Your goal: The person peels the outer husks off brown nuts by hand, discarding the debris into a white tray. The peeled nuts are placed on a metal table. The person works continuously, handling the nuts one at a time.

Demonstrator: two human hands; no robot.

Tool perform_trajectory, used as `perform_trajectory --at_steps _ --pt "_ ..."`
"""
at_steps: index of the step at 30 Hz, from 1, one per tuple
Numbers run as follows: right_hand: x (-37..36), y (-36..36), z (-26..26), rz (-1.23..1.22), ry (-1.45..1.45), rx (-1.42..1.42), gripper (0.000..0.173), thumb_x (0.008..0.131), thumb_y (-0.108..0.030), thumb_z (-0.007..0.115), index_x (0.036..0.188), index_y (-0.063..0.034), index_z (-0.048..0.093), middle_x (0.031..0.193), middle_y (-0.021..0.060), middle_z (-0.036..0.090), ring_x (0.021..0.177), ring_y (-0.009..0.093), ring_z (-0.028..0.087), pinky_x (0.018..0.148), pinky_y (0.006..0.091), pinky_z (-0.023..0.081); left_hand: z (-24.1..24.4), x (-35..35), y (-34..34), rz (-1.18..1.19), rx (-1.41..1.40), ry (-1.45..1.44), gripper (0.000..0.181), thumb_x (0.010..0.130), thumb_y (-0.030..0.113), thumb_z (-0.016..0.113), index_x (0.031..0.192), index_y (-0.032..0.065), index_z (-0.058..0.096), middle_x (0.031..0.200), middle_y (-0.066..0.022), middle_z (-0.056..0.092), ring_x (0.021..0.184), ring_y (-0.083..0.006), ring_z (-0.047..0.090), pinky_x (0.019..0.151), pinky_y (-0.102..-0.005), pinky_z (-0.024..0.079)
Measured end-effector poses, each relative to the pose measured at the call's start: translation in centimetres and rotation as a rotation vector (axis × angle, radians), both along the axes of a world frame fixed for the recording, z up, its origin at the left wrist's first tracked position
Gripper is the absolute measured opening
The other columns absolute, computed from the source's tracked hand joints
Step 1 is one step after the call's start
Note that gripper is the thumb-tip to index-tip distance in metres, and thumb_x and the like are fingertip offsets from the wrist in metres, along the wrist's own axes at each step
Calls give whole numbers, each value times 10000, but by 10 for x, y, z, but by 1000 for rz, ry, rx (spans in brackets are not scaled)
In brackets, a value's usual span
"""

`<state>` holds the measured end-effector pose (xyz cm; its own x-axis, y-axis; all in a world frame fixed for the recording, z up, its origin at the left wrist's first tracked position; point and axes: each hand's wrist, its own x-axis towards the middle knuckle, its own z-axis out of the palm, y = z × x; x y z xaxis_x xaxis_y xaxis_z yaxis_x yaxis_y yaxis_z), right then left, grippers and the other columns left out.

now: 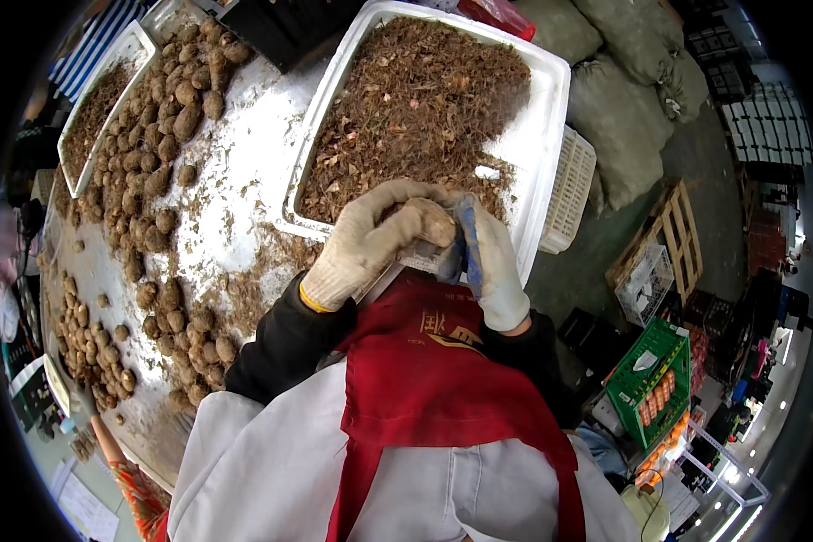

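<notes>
My left hand (369, 237), in a soiled knit work glove with a yellow cuff edge, grips a pale brown taro corm (433, 223) above the near edge of a white foam box (555, 135). The box holds dry brown root fibres and skin scraps (413, 108). Beside the corm, my right hand (491, 261) wears a pale glove with a blue palm. Its fingers are bent around something at the corm's right side that is partly hidden, so its hold is unclear. Both hands are close together in front of a red apron (440, 386).
Heaps of brown taro corms (135, 156) cover the left of a littered metal table (244, 149). A smaller foam box (142, 47) stands beyond them. At right are stuffed sacks (610, 108), a plastic basket (569, 190), a wooden pallet (677, 237) and a green crate (650, 379). Another person's arm (108, 440) reaches in at lower left.
</notes>
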<state>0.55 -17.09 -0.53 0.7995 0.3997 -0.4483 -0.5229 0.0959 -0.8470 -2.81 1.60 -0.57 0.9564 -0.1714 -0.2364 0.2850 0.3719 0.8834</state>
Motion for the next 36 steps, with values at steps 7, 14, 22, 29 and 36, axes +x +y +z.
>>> perform_trajectory --at_steps 7,14,22,29,36 --pt "0 -3 -6 51 -440 -50 499 962 -106 652 1428 -7 506 1299 112 599 1152 195 601 959 308 488 -26 -13 -1 49 -509 141 436 1022 402 599 1197 3 577 972 -22 630 724 -69 574 595 -182 465" --pt "-4 0 -7 160 -270 -8 587 934 -81 660 1463 32 432 1413 127 529 1299 223 520 1101 336 402 -26 -17 -18 226 -658 315 325 1043 317 576 1154 12 574 954 -44 622 730 -96 601 618 -222 506" --pt "-2 -8 -20 84 12 328 606 994 -62 583 1528 49 320 1435 131 525 1294 205 538 1099 329 432 -37 -23 -10 154 -643 196 295 1047 300 569 1090 8 566 910 -47 613 717 -102 591 595 -230 503" --pt "-5 -7 -14 58 -24 181 564 991 -68 604 1500 26 379 1368 112 566 1209 174 586 1013 312 505 -23 -22 -12 110 -524 172 338 1043 294 567 1159 -23 558 897 -44 610 737 -97 588 651 -230 504" --pt "-4 0 -6 74 -40 209 576 978 -75 635 1492 29 396 1348 101 582 1197 155 581 1037 303 473 -19 -20 -9 136 -488 208 358 1009 268 629 1188 -29 541 936 -57 626 755 -107 602 684 -228 516"
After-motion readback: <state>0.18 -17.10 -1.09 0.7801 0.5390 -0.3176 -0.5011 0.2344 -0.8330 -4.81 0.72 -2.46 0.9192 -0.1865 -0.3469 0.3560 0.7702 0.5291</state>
